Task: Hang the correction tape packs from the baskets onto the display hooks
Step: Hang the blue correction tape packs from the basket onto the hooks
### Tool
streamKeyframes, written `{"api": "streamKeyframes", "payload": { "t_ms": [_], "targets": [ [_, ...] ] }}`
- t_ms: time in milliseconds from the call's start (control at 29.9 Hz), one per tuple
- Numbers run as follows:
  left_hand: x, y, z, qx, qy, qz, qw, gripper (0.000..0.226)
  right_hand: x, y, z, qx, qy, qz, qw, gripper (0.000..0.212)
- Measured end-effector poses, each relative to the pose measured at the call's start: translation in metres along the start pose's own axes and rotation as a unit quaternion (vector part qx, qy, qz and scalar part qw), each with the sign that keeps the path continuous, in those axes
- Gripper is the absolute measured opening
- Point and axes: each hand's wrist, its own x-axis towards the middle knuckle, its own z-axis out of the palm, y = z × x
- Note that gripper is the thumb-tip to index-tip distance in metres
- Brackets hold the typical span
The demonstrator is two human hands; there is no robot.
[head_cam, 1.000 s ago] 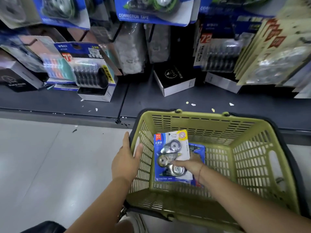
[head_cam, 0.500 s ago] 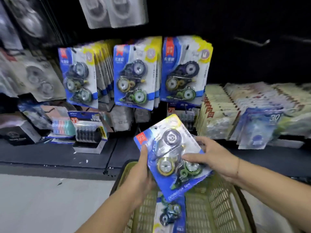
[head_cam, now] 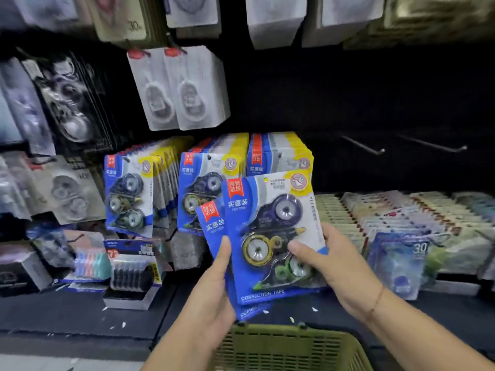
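Observation:
I hold a small stack of blue correction tape packs between both hands, in front of the display. The front pack [head_cam: 270,231] is upright and shows three tape rollers; a second pack [head_cam: 213,223] peeks out behind it on the left. My left hand [head_cam: 214,293] grips the stack's left edge, thumb on the front. My right hand [head_cam: 334,266] holds the right edge, thumb across the blister. Three rows of the same packs [head_cam: 128,194] hang on hooks just behind. The green basket [head_cam: 289,346] sits below my hands.
Two bare metal hooks [head_cam: 367,147] stick out of the dark panel at the upper right. White packs [head_cam: 184,89] hang above. A dark shelf [head_cam: 80,311] holds boxed tape and small cartons. Pale stacked packs [head_cam: 401,223] fill the right side.
My right hand took a pack out of the basket and lifted it; my left hand left the basket rim and joined it. The stack has risen and turned upright before the hanging packs.

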Motion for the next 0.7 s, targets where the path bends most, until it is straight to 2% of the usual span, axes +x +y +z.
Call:
{"api": "streamKeyframes", "payload": {
  "t_ms": [67,134,267,367,535,702],
  "targets": [
    [0.005,0.001,0.000,0.016,0.015,0.015,1.000,0.055,0.009,-0.007,-0.002,0.040,0.019,-0.009,0.999,0.054],
    [0.009,0.008,-0.006,0.025,0.047,0.063,0.997,0.056,0.020,-0.014,-0.006,0.053,0.050,-0.027,0.997,0.041],
    [0.011,0.040,-0.028,0.058,0.136,0.213,0.966,0.044,0.043,-0.019,-0.020,0.038,0.090,-0.033,0.995,0.020],
    [0.010,0.064,-0.041,0.068,0.181,0.266,0.944,0.047,0.058,-0.014,-0.020,-0.022,0.086,-0.032,0.995,0.018],
    [0.015,0.072,-0.051,0.061,0.210,0.292,0.931,0.024,0.078,-0.006,-0.006,-0.072,0.091,-0.026,0.993,0.021],
    [0.019,0.068,-0.046,0.060,0.203,0.271,0.939,0.026,0.085,-0.001,0.004,-0.031,0.100,-0.001,0.994,0.017]
  ]
}}
